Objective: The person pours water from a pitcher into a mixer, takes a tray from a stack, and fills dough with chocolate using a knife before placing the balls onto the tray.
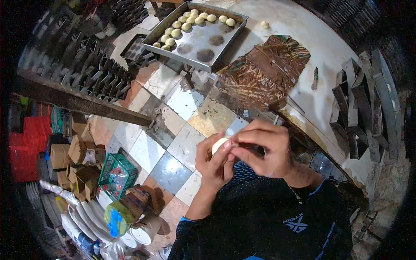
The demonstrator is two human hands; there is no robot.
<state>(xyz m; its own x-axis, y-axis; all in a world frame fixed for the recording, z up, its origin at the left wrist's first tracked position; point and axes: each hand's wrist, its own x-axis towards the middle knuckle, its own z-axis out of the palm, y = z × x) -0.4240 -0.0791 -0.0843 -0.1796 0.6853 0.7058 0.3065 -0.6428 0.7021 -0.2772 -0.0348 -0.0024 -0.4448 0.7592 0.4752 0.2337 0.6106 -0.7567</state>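
Note:
My left hand (211,162) is closed around a pale, smooth dough ball (219,146), held in front of my chest. The fingers of my right hand (268,149) are pinched together at the ball's right edge. Whether there is anything inside the dough is hidden. Beyond my hands, a dark brown mass (271,71) with a rough, streaked surface lies at the table's edge. Further off, a square metal tray (203,42) holds several similar dough balls (176,33) along its far and left sides.
A small dough piece (264,24) lies on the pale table (323,56). Metal pans (359,99) are stacked at right, with racks of metal strips (82,65) at left. A wooden beam (86,97) crosses above the tiled floor (171,171). A green crate (118,175) and cardboard boxes (76,151) stand lower left.

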